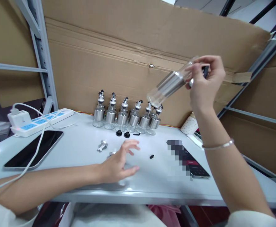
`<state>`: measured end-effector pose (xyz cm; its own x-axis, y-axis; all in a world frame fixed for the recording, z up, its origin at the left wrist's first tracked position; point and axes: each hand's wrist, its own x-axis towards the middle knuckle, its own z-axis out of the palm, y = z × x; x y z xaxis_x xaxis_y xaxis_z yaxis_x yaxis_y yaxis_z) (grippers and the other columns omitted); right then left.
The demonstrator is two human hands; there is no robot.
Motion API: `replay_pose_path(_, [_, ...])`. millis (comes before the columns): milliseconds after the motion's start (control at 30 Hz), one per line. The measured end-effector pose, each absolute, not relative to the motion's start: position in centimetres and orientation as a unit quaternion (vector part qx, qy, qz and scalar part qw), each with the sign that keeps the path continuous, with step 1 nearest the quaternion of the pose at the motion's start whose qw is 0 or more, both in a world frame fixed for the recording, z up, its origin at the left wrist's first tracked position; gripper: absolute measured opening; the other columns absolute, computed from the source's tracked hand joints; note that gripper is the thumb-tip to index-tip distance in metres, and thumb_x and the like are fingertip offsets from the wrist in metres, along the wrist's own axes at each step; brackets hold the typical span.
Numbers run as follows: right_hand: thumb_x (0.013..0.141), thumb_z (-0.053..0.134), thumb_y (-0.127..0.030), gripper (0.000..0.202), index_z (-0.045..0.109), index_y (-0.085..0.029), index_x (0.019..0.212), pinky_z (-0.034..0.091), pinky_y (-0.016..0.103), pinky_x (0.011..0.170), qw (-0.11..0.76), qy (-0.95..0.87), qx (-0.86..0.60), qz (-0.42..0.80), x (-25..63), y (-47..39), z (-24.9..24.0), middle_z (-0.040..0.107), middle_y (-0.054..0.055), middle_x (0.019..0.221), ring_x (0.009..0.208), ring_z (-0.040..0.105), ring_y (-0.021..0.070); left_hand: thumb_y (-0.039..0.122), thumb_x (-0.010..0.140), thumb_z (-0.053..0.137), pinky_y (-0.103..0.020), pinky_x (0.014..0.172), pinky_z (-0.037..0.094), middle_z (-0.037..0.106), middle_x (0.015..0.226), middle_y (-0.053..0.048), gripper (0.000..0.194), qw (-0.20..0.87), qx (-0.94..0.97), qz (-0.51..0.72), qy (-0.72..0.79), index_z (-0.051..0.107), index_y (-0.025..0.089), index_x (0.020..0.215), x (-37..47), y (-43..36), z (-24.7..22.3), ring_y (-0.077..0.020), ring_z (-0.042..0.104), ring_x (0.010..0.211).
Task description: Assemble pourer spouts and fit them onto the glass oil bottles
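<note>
My right hand (206,78) is raised at the right, its fingers wrapped round the upper end of a glass oil bottle (172,84) with a steel band. The bottle is tilted, its base pointing down and left. A black and silver part shows between those fingers; most of it is hidden. Low over the table, my left hand (121,162) is empty with its fingers apart. Beside it lie a silver pour spout (102,145) and another silver piece (112,153), partly covered by the hand. Small black pieces (151,156) lie to its right.
Several similar bottles (122,119) with spouts stand at the back against cardboard (119,63). Black stoppers (127,135) lie before them. A tablet (35,149), a power strip (43,121) and its white cable are at left; a phone (194,164) lies at right, near a dotted roll (189,123).
</note>
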<state>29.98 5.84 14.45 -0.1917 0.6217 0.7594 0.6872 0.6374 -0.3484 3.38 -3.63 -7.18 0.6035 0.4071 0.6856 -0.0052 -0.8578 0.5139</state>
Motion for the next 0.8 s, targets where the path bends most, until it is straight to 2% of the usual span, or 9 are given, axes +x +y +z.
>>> replay_pose_path(67, [0.084,0.060,-0.047,0.029,0.061,-0.020,0.097,0.047,0.030,0.065,0.478,-0.780,-0.404,-0.004,28.4,4.0,11.9,0.065,0.006,0.089,0.077,0.059,0.0168,0.026,0.086,0.060,-0.046,0.103,0.043,0.025,0.146,-0.017,0.067,0.267,0.814,0.485,0.174,0.014,0.030,0.134,3.6,-3.5,-7.2,-0.0278,0.039,0.134])
replay_pose_path(133, [0.082,0.063,-0.047,0.029,0.061,-0.020,0.093,0.047,0.029,0.062,0.480,-0.789,-0.383,0.031,26.5,2.4,9.4,0.064,0.005,0.086,0.073,0.058,0.0157,0.030,0.083,0.064,-0.051,0.111,0.032,0.019,0.150,-0.017,0.075,0.306,0.783,0.491,0.230,0.012,0.028,0.137,3.8,-3.5,-7.1,-0.0306,0.030,0.140])
replay_pose_path(267, [0.083,0.062,-0.045,0.025,0.060,-0.020,0.087,0.044,0.027,0.059,0.492,-0.794,-0.340,0.111,23.4,-0.1,5.5,0.064,0.004,0.085,0.070,0.056,0.0139,0.039,0.077,0.069,-0.052,0.117,0.021,0.021,0.153,-0.019,0.092,0.358,0.763,0.434,0.317,0.009,0.021,0.144,3.8,-3.2,-6.7,-0.0338,0.024,0.142])
replay_pose_path(367, [0.083,0.063,-0.041,0.022,0.060,-0.020,0.084,0.044,0.027,0.059,0.489,-0.794,-0.324,0.160,22.3,-1.1,3.8,0.065,0.003,0.083,0.070,0.056,0.0137,0.038,0.079,0.066,-0.051,0.115,0.024,0.029,0.151,-0.020,0.091,0.358,0.764,0.396,0.363,0.009,0.016,0.147,3.8,-3.0,-6.4,-0.0340,0.028,0.140])
replay_pose_path(500, [0.079,0.068,-0.037,0.019,0.063,-0.020,0.085,0.046,0.029,0.067,0.472,-0.802,-0.309,0.193,22.4,-1.1,2.9,0.066,0.003,0.082,0.072,0.057,0.0145,0.036,0.081,0.063,-0.049,0.112,0.028,0.033,0.148,-0.022,0.090,0.382,0.771,0.368,0.354,0.007,0.011,0.146,3.9,-2.8,-6.1,-0.0331,0.035,0.135])
replay_pose_path(633, [0.069,0.077,-0.038,0.029,0.064,-0.022,0.091,0.049,0.032,0.074,0.511,-0.778,-0.275,0.240,23.3,-0.5,3.2,0.068,0.003,0.095,0.078,0.058,0.0154,0.036,0.080,0.064,-0.047,0.111,0.029,0.034,0.147,-0.021,0.093,0.400,0.778,0.350,0.335,0.004,0.014,0.147,3.9,-2.9,-6.2,-0.0325,0.037,0.134])
replay_pose_path(733, [0.076,0.069,-0.047,0.029,0.061,-0.025,0.094,0.050,0.035,0.080,0.581,-0.714,-0.254,0.296,23.0,-0.3,4.0,0.067,0.005,0.109,0.091,0.061,0.0177,0.038,0.080,0.065,-0.047,0.110,0.030,0.035,0.146,-0.020,0.097,0.398,0.782,0.336,0.341,0.000,0.016,0.149,3.9,-3.0,-6.3,-0.0320,0.040,0.131])
replay_pose_path(800, [0.081,0.062,-0.051,0.028,0.058,-0.025,0.091,0.050,0.037,0.083,0.593,-0.690,-0.240,0.339,22.2,-0.5,4.5,0.068,0.005,0.106,0.093,0.063,0.0179,0.038,0.080,0.066,-0.046,0.109,0.031,0.036,0.146,-0.019,0.097,0.390,0.787,0.334,0.341,0.001,0.018,0.149,3.9,-3.0,-6.4,-0.0313,0.041,0.129])
